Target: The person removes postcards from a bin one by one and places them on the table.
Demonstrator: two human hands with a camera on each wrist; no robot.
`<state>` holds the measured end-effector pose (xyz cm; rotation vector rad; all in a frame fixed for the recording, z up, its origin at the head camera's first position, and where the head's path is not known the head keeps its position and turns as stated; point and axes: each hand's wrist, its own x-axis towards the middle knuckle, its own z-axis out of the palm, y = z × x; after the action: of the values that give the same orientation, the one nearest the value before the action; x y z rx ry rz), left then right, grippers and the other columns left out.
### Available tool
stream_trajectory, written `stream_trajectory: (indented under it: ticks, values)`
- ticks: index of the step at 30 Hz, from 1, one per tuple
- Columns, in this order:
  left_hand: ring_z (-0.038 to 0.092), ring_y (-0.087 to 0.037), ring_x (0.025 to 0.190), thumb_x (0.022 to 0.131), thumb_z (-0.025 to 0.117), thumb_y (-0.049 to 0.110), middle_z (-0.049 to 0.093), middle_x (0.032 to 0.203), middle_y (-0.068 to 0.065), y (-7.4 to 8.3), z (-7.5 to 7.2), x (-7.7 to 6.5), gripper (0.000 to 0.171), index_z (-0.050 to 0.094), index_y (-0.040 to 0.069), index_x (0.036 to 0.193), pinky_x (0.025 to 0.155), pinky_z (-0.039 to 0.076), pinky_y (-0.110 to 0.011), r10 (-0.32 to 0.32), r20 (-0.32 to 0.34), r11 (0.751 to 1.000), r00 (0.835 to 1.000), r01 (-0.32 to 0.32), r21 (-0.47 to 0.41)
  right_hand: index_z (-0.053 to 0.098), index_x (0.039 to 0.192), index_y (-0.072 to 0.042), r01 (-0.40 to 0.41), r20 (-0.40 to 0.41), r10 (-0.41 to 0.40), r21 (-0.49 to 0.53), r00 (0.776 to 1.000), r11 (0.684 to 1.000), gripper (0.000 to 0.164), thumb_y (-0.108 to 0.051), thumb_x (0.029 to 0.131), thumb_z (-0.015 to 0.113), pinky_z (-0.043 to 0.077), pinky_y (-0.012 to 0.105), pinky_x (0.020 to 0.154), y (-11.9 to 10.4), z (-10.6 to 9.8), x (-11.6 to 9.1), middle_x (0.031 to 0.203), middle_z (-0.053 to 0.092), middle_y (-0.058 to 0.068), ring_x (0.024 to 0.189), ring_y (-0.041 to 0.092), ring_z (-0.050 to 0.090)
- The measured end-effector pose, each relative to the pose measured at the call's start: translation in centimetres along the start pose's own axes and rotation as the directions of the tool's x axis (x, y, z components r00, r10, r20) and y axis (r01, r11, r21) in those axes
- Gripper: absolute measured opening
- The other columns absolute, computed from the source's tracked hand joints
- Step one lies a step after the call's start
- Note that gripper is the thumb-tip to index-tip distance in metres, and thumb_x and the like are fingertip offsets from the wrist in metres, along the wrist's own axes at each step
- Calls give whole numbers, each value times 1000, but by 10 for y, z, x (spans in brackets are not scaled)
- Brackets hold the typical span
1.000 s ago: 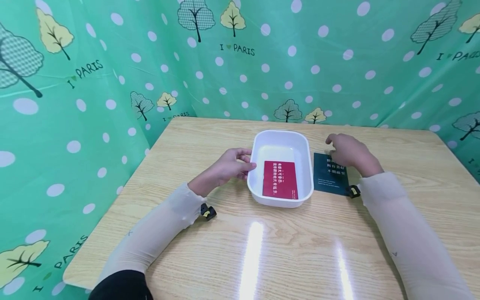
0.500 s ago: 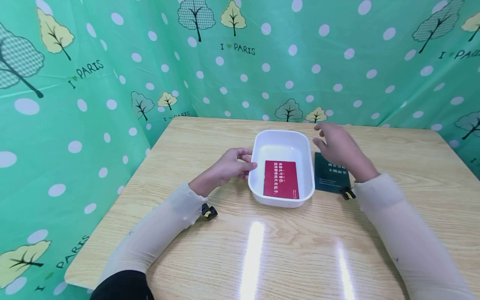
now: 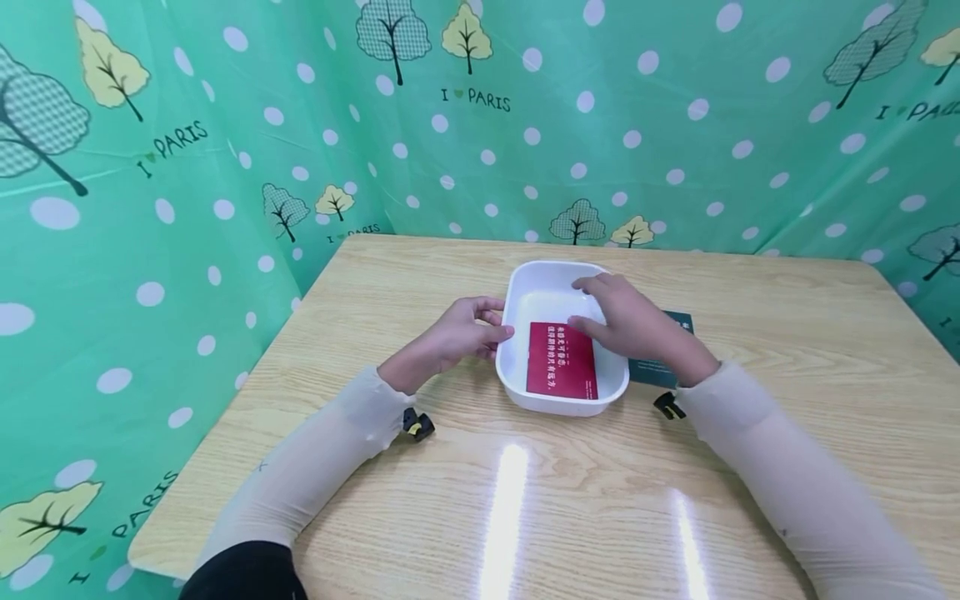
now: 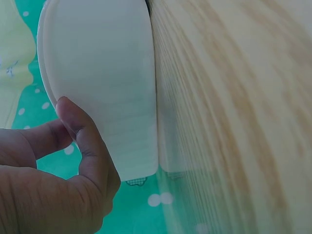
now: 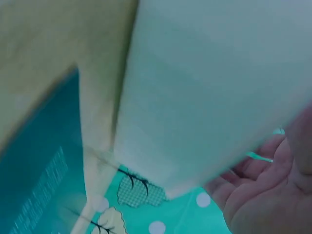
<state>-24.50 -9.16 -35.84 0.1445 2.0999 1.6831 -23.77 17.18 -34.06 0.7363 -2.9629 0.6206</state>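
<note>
A white plastic tub (image 3: 513, 392) stands on the table with a red card (image 3: 558, 362) printed in white characters lying inside. At the tub's left side, my left hand (image 3: 457, 337) pinches the rim; thumb and forefinger meet there in the left wrist view, where the tub's outer wall (image 4: 107, 97) shows. My right hand (image 3: 626, 317) hovers over the right part of the tub, thumb and fingers spread above the red card and nothing between them. Beneath the right wrist lies a dark green card (image 3: 651, 373) with white print, partly hidden by the hand.
The light wood table (image 3: 450, 508) carries the tub and cards, with glare streaks near its front. A green patterned curtain (image 3: 480, 158) hangs behind and to the left. A small black device (image 3: 417, 425) sits under the left wrist, another black device (image 3: 667, 407) under the right.
My right hand has moved left from above the dark green card to over the tub, uncovering part of that card's far edge. My left hand and the tub have stayed in place.
</note>
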Motion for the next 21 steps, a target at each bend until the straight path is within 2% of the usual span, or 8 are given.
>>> stream_trajectory:
  ticks: [3,9,14,21]
  values:
    - [60,-20,70,93,66,6,51,109,-12,-1,0,0,44,48,4,133,62,54,-32,-1,-1,1000,1000,1,0,43,142,-4,20,57,-21,11,998,1000,70,-31,86,75,52,48,87,-3,7,0,136,48,17,120,32,47]
    - [60,-20,71,93,66,6,51,110,-12,-1,0,0,45,48,4,134,63,54,-31,2,-1,1000,1000,-2,3,36,149,-9,3,143,-3,1,990,1000,86,-42,82,78,54,46,83,-3,16,0,141,45,17,123,33,47]
    - [60,-20,70,93,66,5,51,111,-13,-2,0,2,46,47,4,135,62,54,-31,2,-1,1000,1000,-2,-6,35,150,-10,35,183,-18,-91,983,995,96,-59,78,74,52,48,88,-4,20,1,139,48,16,124,34,46]
    - [60,-20,70,92,66,4,51,110,-13,-2,1,2,45,48,3,133,62,55,-31,8,-6,1000,1000,-8,-4,37,149,-10,92,207,-47,-211,977,973,109,-80,70,63,44,52,97,-6,24,0,135,54,14,123,33,49]
